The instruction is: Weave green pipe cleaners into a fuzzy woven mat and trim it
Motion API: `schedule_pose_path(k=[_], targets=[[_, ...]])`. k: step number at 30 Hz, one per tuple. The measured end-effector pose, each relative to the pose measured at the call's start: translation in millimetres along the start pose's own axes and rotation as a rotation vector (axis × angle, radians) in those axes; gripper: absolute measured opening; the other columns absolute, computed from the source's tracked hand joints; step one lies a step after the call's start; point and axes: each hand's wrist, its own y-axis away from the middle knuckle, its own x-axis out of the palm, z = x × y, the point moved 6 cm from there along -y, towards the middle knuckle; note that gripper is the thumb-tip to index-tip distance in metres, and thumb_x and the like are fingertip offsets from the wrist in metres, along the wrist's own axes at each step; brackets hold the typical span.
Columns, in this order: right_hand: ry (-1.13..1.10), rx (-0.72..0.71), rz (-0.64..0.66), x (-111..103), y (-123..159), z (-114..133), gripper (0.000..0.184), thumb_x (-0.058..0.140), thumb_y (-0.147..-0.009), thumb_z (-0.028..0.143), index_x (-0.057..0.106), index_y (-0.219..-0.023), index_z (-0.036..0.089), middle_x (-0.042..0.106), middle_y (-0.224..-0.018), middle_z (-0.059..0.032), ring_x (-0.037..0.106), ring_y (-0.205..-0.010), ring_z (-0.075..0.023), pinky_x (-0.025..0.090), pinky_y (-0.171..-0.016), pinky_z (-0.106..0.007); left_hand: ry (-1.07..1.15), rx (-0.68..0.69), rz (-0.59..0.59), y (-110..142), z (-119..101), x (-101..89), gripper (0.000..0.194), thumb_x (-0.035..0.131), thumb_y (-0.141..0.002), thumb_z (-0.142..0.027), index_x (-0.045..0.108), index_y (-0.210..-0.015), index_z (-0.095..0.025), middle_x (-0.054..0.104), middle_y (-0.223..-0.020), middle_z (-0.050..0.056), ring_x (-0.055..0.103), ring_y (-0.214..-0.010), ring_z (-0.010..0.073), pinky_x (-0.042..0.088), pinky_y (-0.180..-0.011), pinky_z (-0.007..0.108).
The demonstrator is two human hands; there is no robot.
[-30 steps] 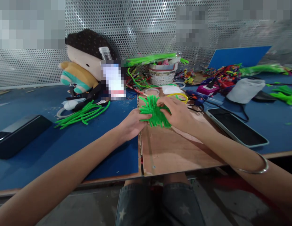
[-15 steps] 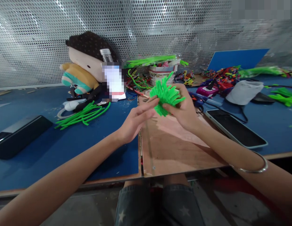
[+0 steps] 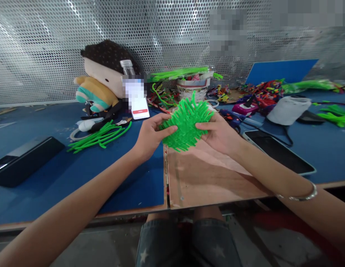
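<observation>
A bright green, spiky bundle of pipe cleaners (image 3: 186,124) is held up above the wooden board (image 3: 205,185), its fuzzy tips fanned toward me. My left hand (image 3: 154,134) grips its left side, thumb laid over the front and fingers behind. On the right edge, my right hand (image 3: 217,132) pinches it the same way, with the thumb on the tips. The far side of the bundle and most of my fingertips are hidden. Several loose green pipe cleaners (image 3: 101,136) lie on the blue table left of my hands.
At the back left, a plush doll (image 3: 101,74) leans near a lit phone (image 3: 140,107) propped against a bottle (image 3: 127,67). Behind my hands stands a paper-wrapped pot (image 3: 192,89). A dark phone (image 3: 278,152) lies right, a black box (image 3: 27,159) left.
My left hand has gone from outstretched fingers beside the bundle to gripping it. The bundle has turned and spread wider toward me, slightly lower and left. My right hand still holds it.
</observation>
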Motion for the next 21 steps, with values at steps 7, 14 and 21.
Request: schedule_pose_path(k=[7,14,21], targets=[[0.028,0.083,-0.103,-13,0,10,0.040,0.064,-0.053,0.007,0.052,-0.089,0.021,0.060,-0.069,0.0069,0.054,-0.054,-0.0093,0.041,-0.048,-0.022,0.145,-0.171,0.022,1,1,1.3,0.019,0.075,-0.060,-0.017,0.066,-0.076,-0.018,0.064,-0.073,-0.005,0.056,-0.066,0.0080,0.044,-0.064,0.021],[0.265,0.077,-0.055,-23,-3,17,0.050,0.067,-0.048,0.006,0.052,-0.092,0.021,0.058,-0.073,0.0050,0.054,-0.057,-0.0094,0.040,-0.047,-0.021,0.133,-0.459,0.240,9,10,11.9,0.022,0.075,-0.061,-0.017,0.067,-0.081,-0.016,0.068,-0.077,-0.001,0.062,-0.070,0.0117,0.048,-0.065,0.023],[0.559,-0.028,0.236,-6,1,16,0.055,0.068,-0.055,0.014,0.042,-0.102,0.024,0.052,-0.077,0.0044,0.054,-0.064,-0.0115,0.041,-0.052,-0.023,0.162,-0.549,0.584,21,5,24.3,0.029,0.073,-0.063,-0.015,0.070,-0.091,-0.015,0.071,-0.078,0.003,0.066,-0.072,0.0154,0.051,-0.070,0.027]])
